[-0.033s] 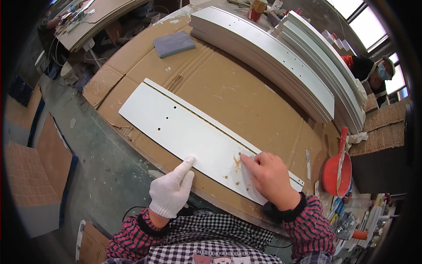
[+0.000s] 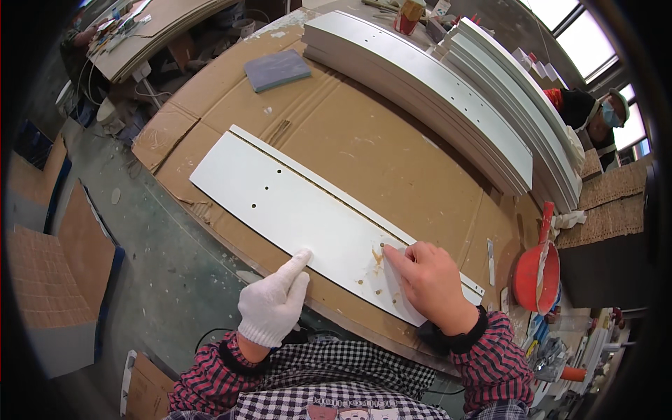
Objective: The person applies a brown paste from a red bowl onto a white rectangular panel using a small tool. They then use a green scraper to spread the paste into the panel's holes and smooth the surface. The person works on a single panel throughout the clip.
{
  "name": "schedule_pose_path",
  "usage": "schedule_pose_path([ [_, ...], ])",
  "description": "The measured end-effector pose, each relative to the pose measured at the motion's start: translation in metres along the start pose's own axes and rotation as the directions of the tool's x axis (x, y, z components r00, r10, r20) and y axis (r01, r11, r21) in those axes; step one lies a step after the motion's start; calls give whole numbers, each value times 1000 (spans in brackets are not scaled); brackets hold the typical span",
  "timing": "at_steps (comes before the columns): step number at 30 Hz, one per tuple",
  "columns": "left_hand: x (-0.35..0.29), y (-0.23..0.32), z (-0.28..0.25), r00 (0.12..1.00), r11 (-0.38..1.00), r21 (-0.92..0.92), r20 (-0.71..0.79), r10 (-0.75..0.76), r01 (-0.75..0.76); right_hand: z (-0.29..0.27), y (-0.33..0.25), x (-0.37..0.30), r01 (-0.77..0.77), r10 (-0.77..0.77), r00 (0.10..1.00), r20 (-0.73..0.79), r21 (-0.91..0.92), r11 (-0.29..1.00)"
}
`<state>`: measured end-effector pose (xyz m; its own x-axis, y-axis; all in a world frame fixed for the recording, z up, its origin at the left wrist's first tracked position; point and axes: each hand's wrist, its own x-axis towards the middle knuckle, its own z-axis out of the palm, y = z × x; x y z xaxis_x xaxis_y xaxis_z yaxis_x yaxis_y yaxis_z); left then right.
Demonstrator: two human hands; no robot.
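Touching white panel beside hole with half-curled right hand, seemingly steadying with pointing left hand, gripping nothing visible.

Strong white light is pouring through a window at upper right, its panes (bleached nearly blank) glaring over a moderately lit workshop. Below, a white board is reflecting a soft, even brightness, while dark shadow is hugging the base of a stack of boards. The fisheye lens is bowing the edges of the cardboard, the upper left is sinking into dimness, and black is swallowing the corners.
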<state>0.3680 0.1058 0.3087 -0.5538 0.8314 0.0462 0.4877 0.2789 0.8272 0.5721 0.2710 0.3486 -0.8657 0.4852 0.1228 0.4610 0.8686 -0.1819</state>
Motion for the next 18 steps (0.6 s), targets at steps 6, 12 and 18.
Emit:
schedule_pose_path([
  [6, 0, 3, -3, 1000, 1000, 0, 21, -21, 21, 1, -4, -4, 86, -85, 996, -16, 30, 996],
  [12, 0, 8, -6, 993, 995, -11, 63, -100, 101, -2, 0, 1, 42, -42, 998, -55, -11, 999],
  [18, -1, 4, -4, 997, 997, -29, 42, -69, 70, 4, 0, 1, 19, -21, 999, -50, -45, 999],
])
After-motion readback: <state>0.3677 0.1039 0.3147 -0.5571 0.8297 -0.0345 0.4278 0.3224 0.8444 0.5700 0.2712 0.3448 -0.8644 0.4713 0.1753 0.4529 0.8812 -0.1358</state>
